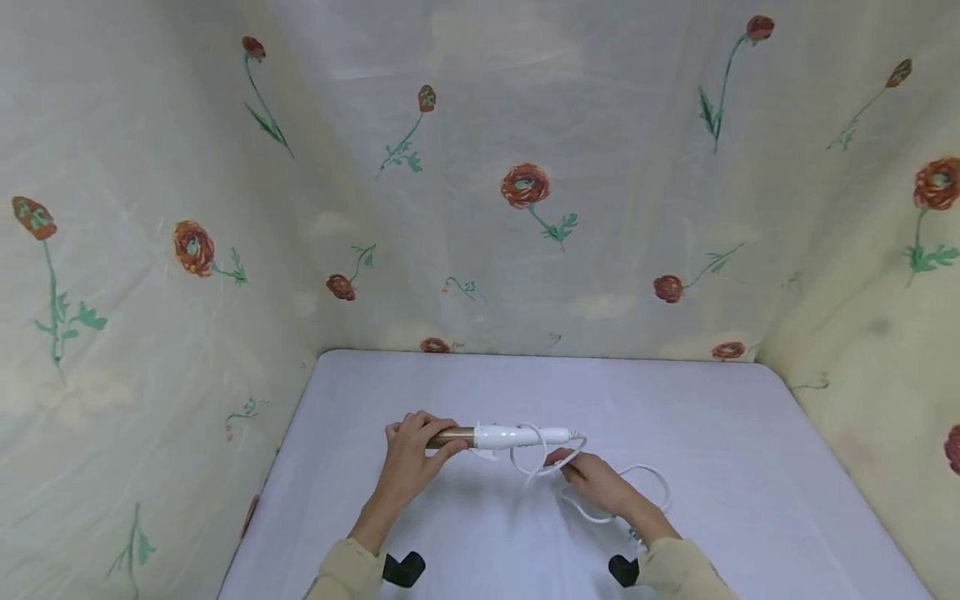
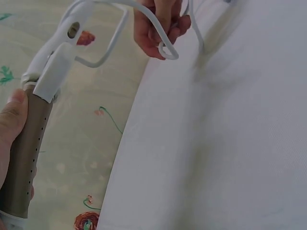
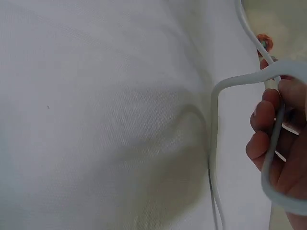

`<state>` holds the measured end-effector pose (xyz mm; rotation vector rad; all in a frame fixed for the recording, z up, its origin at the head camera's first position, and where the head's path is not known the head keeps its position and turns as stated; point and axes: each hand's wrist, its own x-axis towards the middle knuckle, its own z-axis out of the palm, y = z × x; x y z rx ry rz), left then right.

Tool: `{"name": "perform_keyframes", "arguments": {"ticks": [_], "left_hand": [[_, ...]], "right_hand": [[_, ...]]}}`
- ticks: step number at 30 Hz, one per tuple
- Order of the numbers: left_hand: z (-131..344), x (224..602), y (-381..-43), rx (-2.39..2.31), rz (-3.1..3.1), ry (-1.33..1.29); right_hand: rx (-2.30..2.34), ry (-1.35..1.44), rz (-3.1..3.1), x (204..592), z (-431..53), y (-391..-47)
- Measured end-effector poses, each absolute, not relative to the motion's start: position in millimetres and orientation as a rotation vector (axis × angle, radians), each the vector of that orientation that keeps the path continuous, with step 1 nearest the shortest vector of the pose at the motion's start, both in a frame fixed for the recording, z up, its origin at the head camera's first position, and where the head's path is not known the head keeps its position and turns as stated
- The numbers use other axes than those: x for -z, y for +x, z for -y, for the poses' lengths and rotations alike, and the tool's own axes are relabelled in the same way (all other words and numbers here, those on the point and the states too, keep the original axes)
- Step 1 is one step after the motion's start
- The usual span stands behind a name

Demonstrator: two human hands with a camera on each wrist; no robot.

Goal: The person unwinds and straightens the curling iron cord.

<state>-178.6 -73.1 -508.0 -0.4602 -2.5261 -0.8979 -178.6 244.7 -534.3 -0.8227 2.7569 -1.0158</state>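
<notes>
Held level above the white table is a curling iron (image 1: 498,436), its white handle to the right and its brown barrel to the left. My left hand (image 1: 411,457) grips the barrel, thumb along its near side. In the left wrist view, small holes run down the brown barrel (image 2: 29,148), and a white lever sits beside the handle. A white cord (image 3: 214,143) leaves the handle's end in loops. My right hand (image 1: 600,483) pinches this cord just below the handle's end, with its fingers curled, as the right wrist view shows.
The white-covered table (image 1: 360,392) has rounded far corners. Flower-printed curtains (image 1: 600,167) enclose it at the back and both sides. More of the cord hangs in a loop near my right forearm. Black pieces (image 1: 403,570) show at both wrists.
</notes>
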Motion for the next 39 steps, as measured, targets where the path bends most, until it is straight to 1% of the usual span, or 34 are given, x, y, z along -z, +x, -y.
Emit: {"name": "perform_keyframes", "arguments": {"ticks": [6,11,19,28,39], "left_hand": [[70.4,507.5,-180.5,0.905,2.529,-0.426],[71.1,507.8,-180.5,0.911,2.539,-0.412],[75.4,508.9,-181.6,0.857,2.549,-0.353],[76.5,513.7,-179.8,0.857,2.575,-0.332],[79.7,513.5,-177.4,0.842,2.598,-0.308]], "right_hand": [[1.078,-0.798,-2.581,534.1,-238.9,-172.0],[1.087,-0.841,-2.564,534.0,-232.4,-160.1],[1.198,-0.753,-2.472,527.4,-219.7,-142.0],[1.294,-0.719,-2.478,513.0,-220.0,-128.9],[1.453,-0.919,-2.631,499.7,-218.1,-123.1]]}}
